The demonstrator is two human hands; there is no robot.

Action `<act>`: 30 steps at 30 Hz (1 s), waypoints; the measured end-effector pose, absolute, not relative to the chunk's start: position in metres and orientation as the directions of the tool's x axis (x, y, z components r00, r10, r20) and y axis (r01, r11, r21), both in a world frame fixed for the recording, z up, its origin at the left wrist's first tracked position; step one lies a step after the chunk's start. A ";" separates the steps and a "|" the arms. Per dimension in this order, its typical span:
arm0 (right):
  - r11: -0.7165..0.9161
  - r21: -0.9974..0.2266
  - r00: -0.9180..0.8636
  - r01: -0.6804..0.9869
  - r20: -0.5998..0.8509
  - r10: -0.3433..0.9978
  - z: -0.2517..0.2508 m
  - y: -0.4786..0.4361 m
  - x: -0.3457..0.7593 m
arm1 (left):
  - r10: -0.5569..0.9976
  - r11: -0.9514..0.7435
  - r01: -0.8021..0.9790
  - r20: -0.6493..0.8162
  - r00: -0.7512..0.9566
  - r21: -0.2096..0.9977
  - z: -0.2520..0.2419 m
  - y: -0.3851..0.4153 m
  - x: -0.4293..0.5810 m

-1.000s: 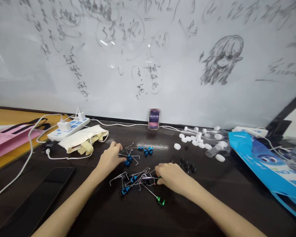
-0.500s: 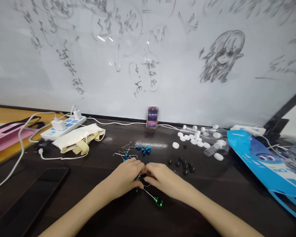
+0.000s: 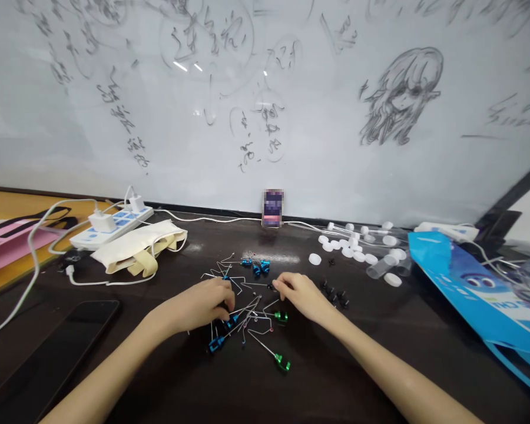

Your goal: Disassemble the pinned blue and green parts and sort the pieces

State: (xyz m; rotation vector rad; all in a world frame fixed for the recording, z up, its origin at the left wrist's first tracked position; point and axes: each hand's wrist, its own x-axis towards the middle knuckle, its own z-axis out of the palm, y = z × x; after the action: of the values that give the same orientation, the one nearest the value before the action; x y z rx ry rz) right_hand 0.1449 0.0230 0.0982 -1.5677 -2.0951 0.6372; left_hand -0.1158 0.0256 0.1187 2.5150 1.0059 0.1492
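Observation:
My left hand [image 3: 203,303] is curled palm down, its fingertips beside a blue metal clip [image 3: 232,321] with thin wire; whatever it pinches is hidden. Between the thumb and forefinger of my right hand [image 3: 302,294] is a small black piece [image 3: 271,287], partly covered, and a thin wire reaches left from it. Bent silver wires [image 3: 249,309] lie tangled between my hands. Among them are another blue clip [image 3: 215,344], a green clip [image 3: 281,317] and a nearer green clip [image 3: 282,362]. More blue clips [image 3: 257,270] lie behind.
Small black screw-like pieces [image 3: 331,292] lie right of my right hand, with white caps [image 3: 347,252] and clear tubes [image 3: 377,268] behind. A blue bag [image 3: 459,282] stands right. A phone [image 3: 57,359], cream pouch [image 3: 136,244] and power strip [image 3: 88,235] lie left.
My hands, together before, have moved apart, left hand to the left and right hand to the right and up. The wires and clips beneath them now show.

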 end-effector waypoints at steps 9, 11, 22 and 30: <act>0.373 -0.588 -0.295 0.718 0.227 0.928 0.097 0.011 0.132 | 0.738 -0.548 0.706 -0.139 0.661 0.448 0.106 0.029 -0.119; 0.425 -0.552 -0.343 0.717 0.252 0.905 0.099 0.006 0.127 | 0.753 -0.528 0.734 -0.164 0.637 0.428 0.106 0.029 -0.121; 0.515 -0.521 -0.439 0.681 0.272 0.856 0.102 -0.012 0.113 | 0.744 -0.429 0.682 -0.197 0.639 0.593 0.121 0.031 -0.130; 0.234 -0.933 -0.456 0.272 0.089 0.885 0.111 -0.026 0.097 | 0.826 -0.200 0.082 0.123 0.550 0.976 0.138 0.023 -0.112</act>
State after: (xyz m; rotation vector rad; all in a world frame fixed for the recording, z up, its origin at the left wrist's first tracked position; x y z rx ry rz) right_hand 0.0968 -0.0256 0.1109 -1.0615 -1.8692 1.2241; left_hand -0.1125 0.0232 0.1383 1.6490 0.7775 0.8161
